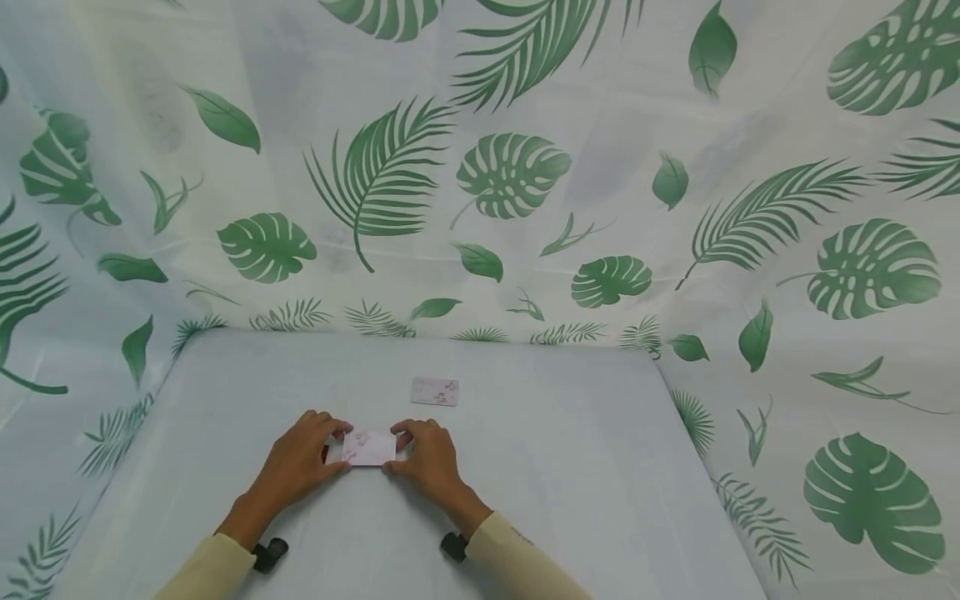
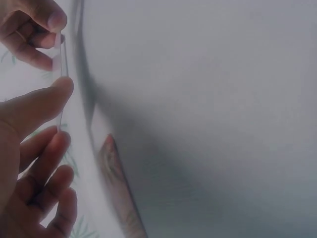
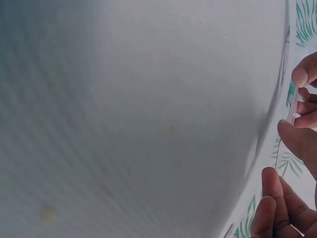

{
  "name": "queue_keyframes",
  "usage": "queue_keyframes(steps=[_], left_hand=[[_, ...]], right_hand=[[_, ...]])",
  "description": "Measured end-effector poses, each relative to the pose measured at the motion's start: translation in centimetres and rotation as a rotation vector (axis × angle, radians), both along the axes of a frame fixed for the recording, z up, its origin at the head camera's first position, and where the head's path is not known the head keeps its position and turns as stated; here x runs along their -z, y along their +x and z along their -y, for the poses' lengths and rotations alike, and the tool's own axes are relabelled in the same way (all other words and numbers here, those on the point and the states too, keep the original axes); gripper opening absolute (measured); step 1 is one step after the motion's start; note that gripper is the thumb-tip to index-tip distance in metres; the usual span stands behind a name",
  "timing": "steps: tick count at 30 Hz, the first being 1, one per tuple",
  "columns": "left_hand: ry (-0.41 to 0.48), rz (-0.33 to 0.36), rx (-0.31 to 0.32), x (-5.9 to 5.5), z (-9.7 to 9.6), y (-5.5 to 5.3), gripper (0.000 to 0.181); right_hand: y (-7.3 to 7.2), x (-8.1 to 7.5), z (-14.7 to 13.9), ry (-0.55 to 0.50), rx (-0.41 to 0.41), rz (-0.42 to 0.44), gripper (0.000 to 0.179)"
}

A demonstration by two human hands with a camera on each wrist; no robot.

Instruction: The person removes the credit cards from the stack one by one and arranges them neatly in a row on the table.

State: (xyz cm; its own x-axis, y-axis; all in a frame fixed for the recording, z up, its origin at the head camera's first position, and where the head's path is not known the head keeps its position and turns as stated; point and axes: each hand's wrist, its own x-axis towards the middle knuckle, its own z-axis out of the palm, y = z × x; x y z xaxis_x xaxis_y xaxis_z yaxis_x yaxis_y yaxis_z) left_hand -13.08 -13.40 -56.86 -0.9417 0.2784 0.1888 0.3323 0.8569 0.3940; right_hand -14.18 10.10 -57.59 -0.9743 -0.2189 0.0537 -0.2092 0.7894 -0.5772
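A small, thin white card with pink flowers is held flat between both hands above the white table. My left hand pinches its left end between thumb and fingers. The opposite end is pinched by my right hand. Seen from the left wrist, the card shows as a narrow edge between the fingertips; the right wrist view shows the same thin edge. Just beyond the right hand, a second flat piece with a similar pink flower print lies on the table.
The white-covered table stretches out around both hands. Behind it and along its sides hang white sheets printed with green leaves. Dark devices are strapped at both wrists, below the cream sleeves.
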Motion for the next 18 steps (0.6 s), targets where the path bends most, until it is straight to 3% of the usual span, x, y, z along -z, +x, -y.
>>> queue_keyframes(steps=[11,18], left_hand=[[-0.014,0.058,-0.001,0.65,0.05,0.22,0.054],[-0.033,0.059,0.003,0.82,0.1,0.14,0.056]], right_hand=[[0.54,0.03,0.34,0.024,-0.015,0.007,0.048],[0.67,-0.65,0.45,0.036,-0.033,-0.006,0.047]])
